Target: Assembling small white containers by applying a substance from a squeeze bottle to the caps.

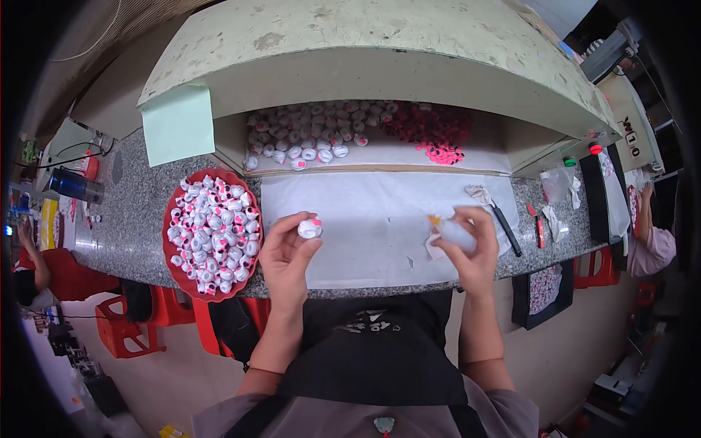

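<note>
Between the thumb and fingers of my left hand (pixel 286 257) is a small round white figure piece (pixel 310 228) with pink patches. My right hand (pixel 476 252) is closed around a small whitish squeeze bottle (pixel 457 233) whose orange-yellow tip points up and left. Both hands are above a white paper sheet (pixel 350 255), apart from each other. Left of my left hand, a red scalloped tray (pixel 180 274) is heaped with similar white pieces (pixel 212 233) bearing pink and black spots.
Under a pale shelf (pixel 365 73) lie many white pieces (pixel 310 135) and a pile of small pink parts (pixel 438 142). A dark-handled tool (pixel 505 228) and crumpled tissue (pixel 478 193) rest at the sheet's right; beyond are a red-handled tool (pixel 540 232) and a black box (pixel 558 310). People sit at both sides.
</note>
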